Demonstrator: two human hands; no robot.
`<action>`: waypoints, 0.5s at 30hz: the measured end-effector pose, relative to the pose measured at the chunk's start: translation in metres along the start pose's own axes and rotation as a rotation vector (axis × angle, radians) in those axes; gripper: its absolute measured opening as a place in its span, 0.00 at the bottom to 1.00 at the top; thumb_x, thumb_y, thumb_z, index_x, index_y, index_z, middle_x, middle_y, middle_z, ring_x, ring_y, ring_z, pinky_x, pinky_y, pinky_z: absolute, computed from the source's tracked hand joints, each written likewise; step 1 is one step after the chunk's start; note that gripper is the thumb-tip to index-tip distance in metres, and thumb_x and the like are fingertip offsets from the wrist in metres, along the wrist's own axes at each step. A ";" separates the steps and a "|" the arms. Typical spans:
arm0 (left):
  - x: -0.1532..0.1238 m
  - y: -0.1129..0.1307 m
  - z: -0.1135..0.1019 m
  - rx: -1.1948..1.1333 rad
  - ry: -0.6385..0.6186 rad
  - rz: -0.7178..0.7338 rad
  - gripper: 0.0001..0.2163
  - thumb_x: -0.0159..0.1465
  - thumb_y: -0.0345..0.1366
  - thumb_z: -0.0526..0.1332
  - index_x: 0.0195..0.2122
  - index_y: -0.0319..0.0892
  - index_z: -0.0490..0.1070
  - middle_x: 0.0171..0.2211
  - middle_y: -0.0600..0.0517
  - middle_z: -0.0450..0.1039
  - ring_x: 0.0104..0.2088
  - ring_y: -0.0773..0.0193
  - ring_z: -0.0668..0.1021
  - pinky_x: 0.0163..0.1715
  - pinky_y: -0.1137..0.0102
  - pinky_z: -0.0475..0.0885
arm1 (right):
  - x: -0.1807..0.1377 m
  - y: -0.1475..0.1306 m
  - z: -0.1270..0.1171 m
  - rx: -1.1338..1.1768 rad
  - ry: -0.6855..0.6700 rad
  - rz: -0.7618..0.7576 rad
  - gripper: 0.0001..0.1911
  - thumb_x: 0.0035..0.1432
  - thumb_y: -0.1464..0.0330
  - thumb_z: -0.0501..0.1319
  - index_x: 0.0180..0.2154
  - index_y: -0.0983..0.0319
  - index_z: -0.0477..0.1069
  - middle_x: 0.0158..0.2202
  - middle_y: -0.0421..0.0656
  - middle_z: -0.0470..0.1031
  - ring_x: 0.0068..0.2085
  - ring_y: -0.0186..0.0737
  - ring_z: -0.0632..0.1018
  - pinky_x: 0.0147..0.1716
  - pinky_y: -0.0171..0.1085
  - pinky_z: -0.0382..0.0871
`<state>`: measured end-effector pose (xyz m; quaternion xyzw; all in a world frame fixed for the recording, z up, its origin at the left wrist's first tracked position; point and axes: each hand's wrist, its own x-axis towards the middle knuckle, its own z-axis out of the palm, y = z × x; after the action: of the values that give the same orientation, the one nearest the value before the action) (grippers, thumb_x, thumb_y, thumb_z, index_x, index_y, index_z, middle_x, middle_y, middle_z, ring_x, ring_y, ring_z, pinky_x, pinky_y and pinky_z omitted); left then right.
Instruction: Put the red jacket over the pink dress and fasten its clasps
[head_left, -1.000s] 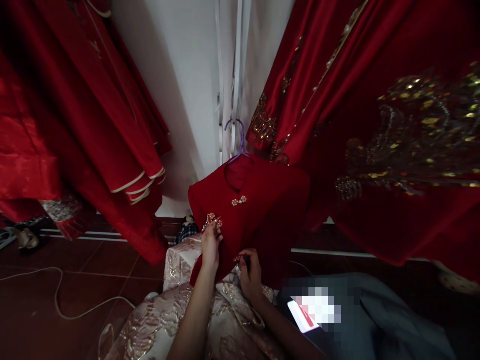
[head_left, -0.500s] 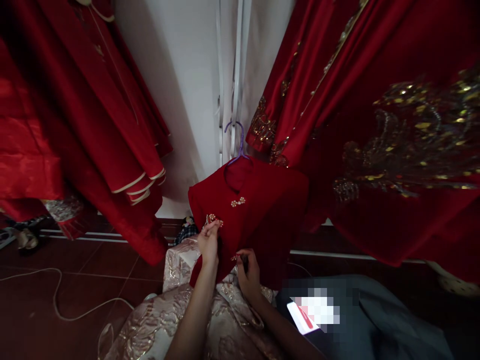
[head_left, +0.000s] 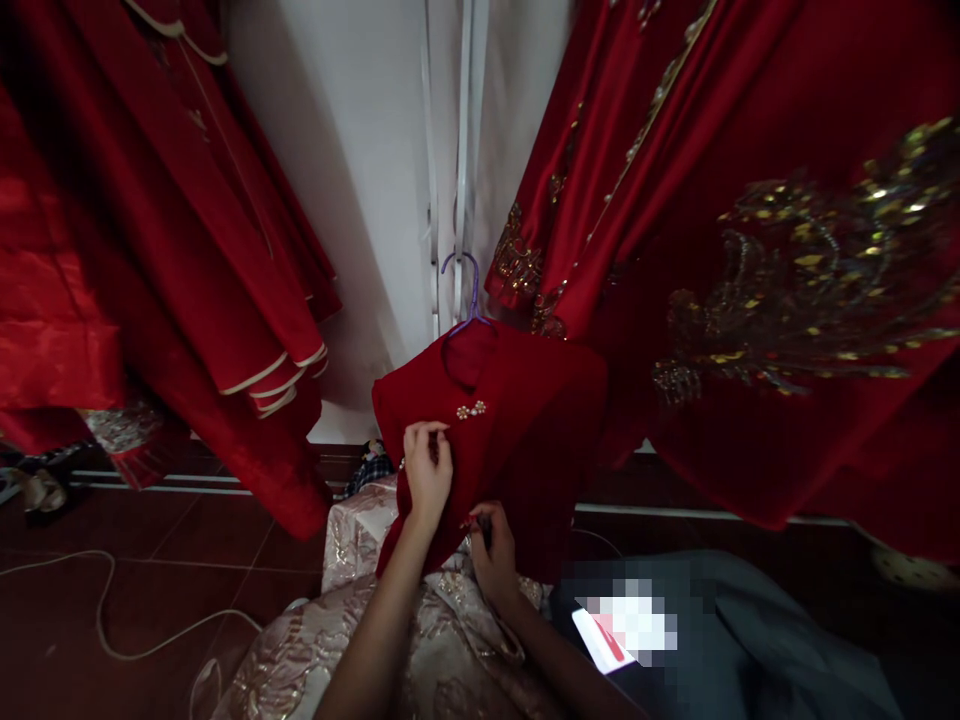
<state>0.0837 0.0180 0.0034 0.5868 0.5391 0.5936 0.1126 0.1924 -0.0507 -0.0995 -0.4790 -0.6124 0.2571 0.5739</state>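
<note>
Two hands work at a red top point(head_left: 517, 400) that hangs from a purple hanger point(head_left: 474, 290) by the white wall point(head_left: 322, 150), with a beaded clasp point(head_left: 471, 411) below its neckline and its lower edge by a pale patterned cloth point(head_left: 300, 650). The left hand point(head_left: 427, 475) lies over the front with its fingers bent, and whether it grasps anything I cannot tell, while the right hand point(head_left: 491, 550), lower down, pinches a small bit point(head_left: 469, 523) too tiny to make out. More red clothes point(head_left: 247, 250) hang on both sides.
</note>
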 end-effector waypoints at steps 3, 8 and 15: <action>0.025 0.017 -0.003 0.132 -0.192 0.237 0.10 0.64 0.34 0.52 0.44 0.45 0.68 0.43 0.47 0.63 0.45 0.61 0.68 0.45 0.65 0.66 | 0.001 -0.004 -0.001 0.012 -0.005 0.006 0.06 0.55 0.73 0.50 0.36 0.60 0.61 0.30 0.39 0.66 0.31 0.36 0.71 0.34 0.36 0.64; 0.051 0.029 -0.002 0.285 -0.348 0.471 0.10 0.64 0.37 0.52 0.44 0.44 0.68 0.42 0.46 0.63 0.45 0.59 0.66 0.46 0.64 0.64 | 0.002 -0.007 -0.001 0.035 -0.009 0.010 0.06 0.55 0.73 0.50 0.36 0.60 0.61 0.30 0.39 0.66 0.31 0.36 0.71 0.33 0.36 0.64; 0.060 0.033 -0.002 0.378 -0.370 0.620 0.07 0.65 0.35 0.50 0.38 0.42 0.65 0.37 0.49 0.69 0.42 0.62 0.69 0.54 0.59 0.56 | -0.002 -0.008 0.000 -0.075 0.058 -0.085 0.07 0.55 0.72 0.52 0.37 0.61 0.62 0.35 0.43 0.65 0.37 0.39 0.70 0.38 0.41 0.65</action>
<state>0.0814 0.0504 0.0635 0.8288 0.4069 0.3743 -0.0863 0.1901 -0.0556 -0.0929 -0.4813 -0.6245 0.1954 0.5832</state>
